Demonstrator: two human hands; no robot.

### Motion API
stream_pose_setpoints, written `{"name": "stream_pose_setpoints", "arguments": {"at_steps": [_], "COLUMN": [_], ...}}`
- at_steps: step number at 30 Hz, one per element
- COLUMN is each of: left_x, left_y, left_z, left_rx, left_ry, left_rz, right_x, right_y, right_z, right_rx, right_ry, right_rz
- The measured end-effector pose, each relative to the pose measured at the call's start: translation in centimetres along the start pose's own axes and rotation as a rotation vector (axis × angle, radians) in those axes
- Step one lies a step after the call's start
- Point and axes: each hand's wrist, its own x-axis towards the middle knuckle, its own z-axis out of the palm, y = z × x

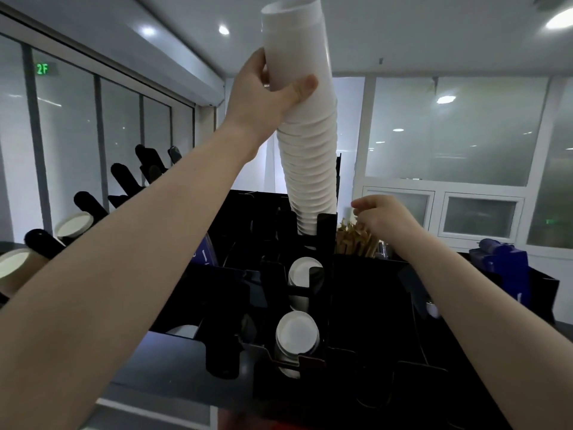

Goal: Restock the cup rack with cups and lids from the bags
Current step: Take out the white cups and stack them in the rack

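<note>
Cups (310,156), white and nested in one tall stack, are held nearly upright over the black rack (366,299), with the stack's lower end set into a slot at the rack's rear edge. The stack is gripped near its top by the left hand (263,88), thumb in front and fingers wrapped behind. The right hand (384,218) is seen just beside the stack's foot, its fingers curled with the tips bunched; whether anything is pinched cannot be told. Other white cups (297,333) are seen lying in slots nearer the rack's front edge. Wooden stirrers (353,240) are stood just right of the stack. Brown cups (12,268) are seen lying beyond the rack's left edge.
</note>
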Motion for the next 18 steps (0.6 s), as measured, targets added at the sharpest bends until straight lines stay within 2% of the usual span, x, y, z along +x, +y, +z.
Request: {"name": "stream_pose_setpoints", "arguments": {"at_steps": [6,9,11,15,18], "left_x": [-0.1,-0.1,-0.1,0.1,0.2], "left_y": [0.2,0.0,-0.1,-0.4,-0.8], "left_z": [0.6,0.5,0.4,-0.6,-2.0], "left_rx": [0.034,0.009,-0.003,-0.066,-0.122], "left_ry": [-0.023,-0.017,-0.01,0.03,0.077], "left_rz": [0.032,0.022,0.014,-0.017,-0.063], "right_x": [-0.2,0.2,0.5,1.4,1.8], "right_y": [-0.3,-1.3,-2.2,-4.2,-5.0], "right_z": [0.5,1.3,2.1,3.8,4.6], "right_rx": [0.135,0.212,0.194,0.089,0.076], "right_ry": [-0.017,-0.08,-0.099,0.008,0.021], "right_rz": [-0.198,-0.203,-0.218,-0.289,-0.292]}}
